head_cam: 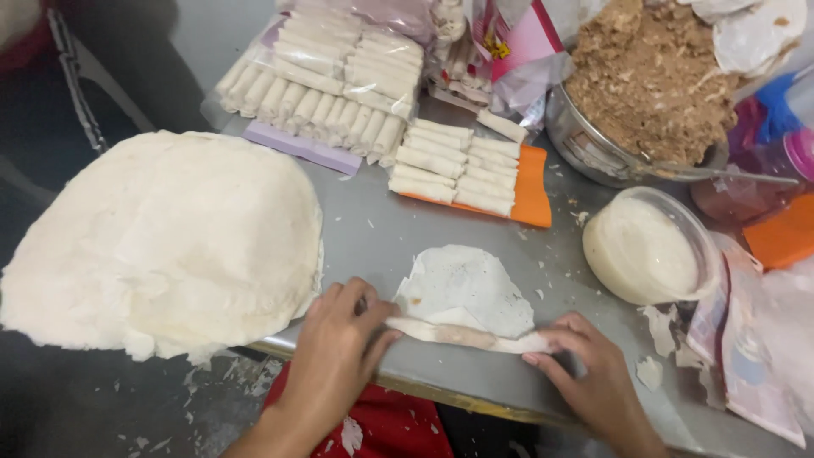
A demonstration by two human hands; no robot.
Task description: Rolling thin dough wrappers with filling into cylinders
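A thin white wrapper [466, 288] lies on the grey metal table [373, 229], its near edge folded over brownish filling into a long roll [462, 335]. My left hand [335, 356] presses the roll's left end with bent fingers. My right hand [589, 365] pinches the roll's right end between fingertips. Both hands sit at the table's front edge.
A big stack of round wrappers [161, 242] lies at left. Finished rolls rest on an orange tray [532, 191] and in clear bags [326, 80] behind. A metal bowl of brown filling [649, 80] and a bowl of white paste [644, 246] stand at right.
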